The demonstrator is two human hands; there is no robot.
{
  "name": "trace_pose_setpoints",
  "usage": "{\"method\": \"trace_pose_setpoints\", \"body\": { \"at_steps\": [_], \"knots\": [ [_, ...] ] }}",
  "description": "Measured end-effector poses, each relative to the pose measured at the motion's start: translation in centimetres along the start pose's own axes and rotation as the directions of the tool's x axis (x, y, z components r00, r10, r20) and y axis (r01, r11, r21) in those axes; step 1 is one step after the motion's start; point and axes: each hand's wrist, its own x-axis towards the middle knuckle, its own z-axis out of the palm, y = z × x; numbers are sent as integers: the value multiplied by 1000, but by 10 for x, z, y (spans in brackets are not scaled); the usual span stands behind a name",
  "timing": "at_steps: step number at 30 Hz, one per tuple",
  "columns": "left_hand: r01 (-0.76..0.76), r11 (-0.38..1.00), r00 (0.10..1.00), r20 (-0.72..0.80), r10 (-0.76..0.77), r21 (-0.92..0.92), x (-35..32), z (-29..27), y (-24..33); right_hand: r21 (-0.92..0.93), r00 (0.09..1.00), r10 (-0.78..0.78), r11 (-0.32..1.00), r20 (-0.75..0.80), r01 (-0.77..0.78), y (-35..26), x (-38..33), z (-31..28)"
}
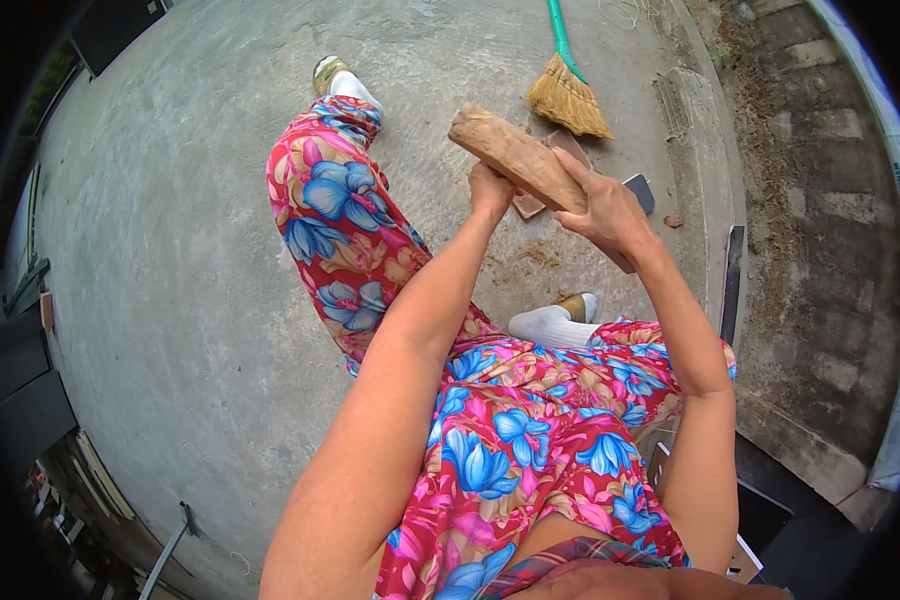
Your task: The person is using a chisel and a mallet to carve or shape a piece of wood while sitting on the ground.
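Observation:
A thick, rough brown wooden block (510, 150) is held aslant above the concrete floor, its far end pointing up and left. My left hand (491, 190) is closed at the block's near-left side, partly hidden under it. Further along, my right hand (607, 208) grips the block, with its thumb and fingers on opposite sides. Beneath the block lie flat brown pieces (573, 147), mostly covered by it. A dark grey flat piece (641, 193) shows just beyond my right hand.
A straw broom (568, 98) with a green handle lies beyond the block. My legs in flowered trousers (345, 220) spread around the work spot. On the right runs a concrete kerb (705, 150) with a dark bar (733, 285). Dark panels (25, 370) stand at the far left.

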Motion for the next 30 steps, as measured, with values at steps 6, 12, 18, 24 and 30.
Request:
{"method": "trace_pose_setpoints", "body": {
  "at_steps": [6, 12, 18, 24, 30],
  "knots": [
    [9, 996, 1000, -14, -8, 92, 7, -8, -9, 15, 997, 83, 996, -5, -83, -13, 3, -14],
    [48, 998, 999, -4, -47, 28, 6, -6, -6, 88, 999, 38, 995, 7, -39, 6, -5, 9],
    [167, 986, 985, -49, -166, 3, 12, -20, -7, 132, 989, 125, 985, -77, -114, 8, -3, -7],
    [3, 998, 999, -48, 0, 59, 16, -16, -16, 260, 965, -78, 955, -250, 144, -16, -9, -5],
    [145, 914, 987, -4, -158, -379, 15, -8, -15, -14, 949, 243, 969, 202, -246, -3, 1, 4]
  ]
}}
